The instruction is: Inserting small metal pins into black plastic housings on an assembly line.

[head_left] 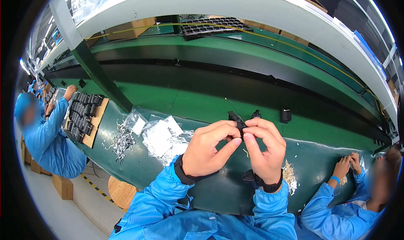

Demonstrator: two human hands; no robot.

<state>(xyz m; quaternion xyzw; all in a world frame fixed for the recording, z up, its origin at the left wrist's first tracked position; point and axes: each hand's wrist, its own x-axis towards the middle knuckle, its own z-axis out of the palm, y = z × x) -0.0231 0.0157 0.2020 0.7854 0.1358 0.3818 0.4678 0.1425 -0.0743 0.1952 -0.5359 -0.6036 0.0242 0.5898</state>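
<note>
Both of my hands are raised over the green table [219, 198], fingertips nearly meeting in front of me. Between them they pinch a small black plastic part [237, 121]; its lower portion is hidden by the fingers. My left hand [212, 147] is closed, thumb and forefinger at the part's left side. My right hand [266, 149] grips it from the right with thumb and fingertips. Just beyond the right fingers lies another small black piece [256, 114], and a black block [286, 116] rests farther right on the green surface.
Left of my hands are clear plastic bags [162, 135] and a heap of small curly strips [122, 141]. Beige and white scraps [289, 177] lie right. Black parts fill a cardboard sheet [99, 122]. Co-workers sit either side. A shelf post [99, 74] rises at left.
</note>
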